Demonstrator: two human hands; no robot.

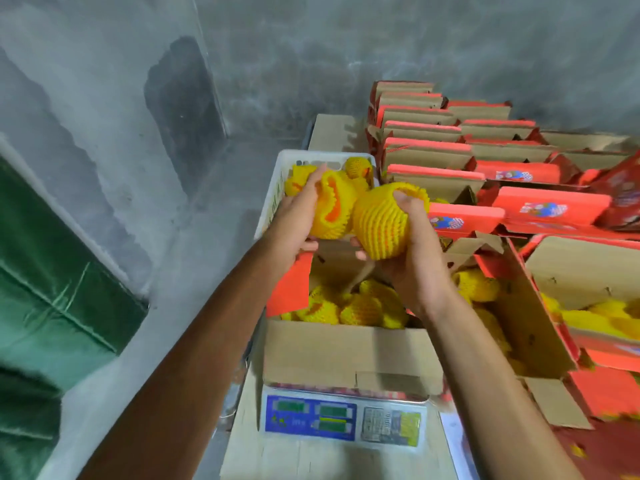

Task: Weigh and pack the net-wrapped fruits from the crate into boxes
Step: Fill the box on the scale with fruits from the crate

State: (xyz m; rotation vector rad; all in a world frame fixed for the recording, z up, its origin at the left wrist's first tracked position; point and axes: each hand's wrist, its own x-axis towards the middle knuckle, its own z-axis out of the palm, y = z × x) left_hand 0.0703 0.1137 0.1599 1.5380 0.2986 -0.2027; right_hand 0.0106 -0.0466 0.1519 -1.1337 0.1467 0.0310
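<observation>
My left hand (298,216) grips a fruit in yellow foam net (332,209), its orange skin showing through a gap. My right hand (412,258) grips a second net-wrapped fruit (381,223) beside it. Both are held in the air between the white plastic crate (277,188) behind and the open cardboard box (346,351) below. That box stands on the digital scale (346,417) and holds several net-wrapped fruits (360,306). More wrapped fruits (356,166) lie in the crate.
To the right stands another open red box (533,320) holding wrapped fruits. Behind it are rows of folded red boxes (450,150). A grey concrete wall and floor fill the left, with a green tarp (52,289) at the far left.
</observation>
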